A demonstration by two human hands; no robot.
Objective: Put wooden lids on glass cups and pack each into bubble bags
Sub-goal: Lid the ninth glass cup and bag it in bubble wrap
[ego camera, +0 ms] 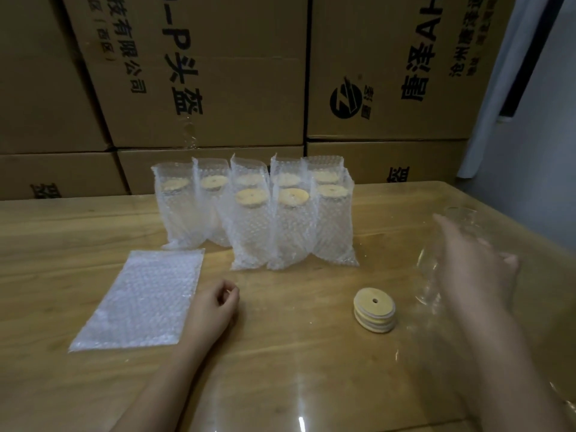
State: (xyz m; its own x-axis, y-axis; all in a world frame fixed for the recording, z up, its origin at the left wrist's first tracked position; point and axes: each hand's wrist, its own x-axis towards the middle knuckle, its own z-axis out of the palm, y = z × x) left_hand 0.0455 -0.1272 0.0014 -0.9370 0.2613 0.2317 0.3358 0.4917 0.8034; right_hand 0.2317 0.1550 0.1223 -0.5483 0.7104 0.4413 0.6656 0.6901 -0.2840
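A clear glass cup (pixel 428 275) stands at the right of the wooden table (pixel 280 363). Its outline is blurred and partly hidden behind my right hand (pixel 470 263). That hand reaches over it with its fingers stretched out, and no grasp on the glass is visible. A short stack of round wooden lids (pixel 374 310), each with a centre hole, lies just left of the cup. My left hand (pixel 215 304) rests on the table with loosely curled fingers and holds nothing. Beside it lies a flat, empty bubble bag (pixel 140 300).
Several lidded cups packed in bubble bags (pixel 255 232) stand in two rows at the middle back of the table. Stacked cardboard boxes (pixel 202 73) form a wall behind the table. More clear glass shows faintly at the right edge (pixel 564 400).
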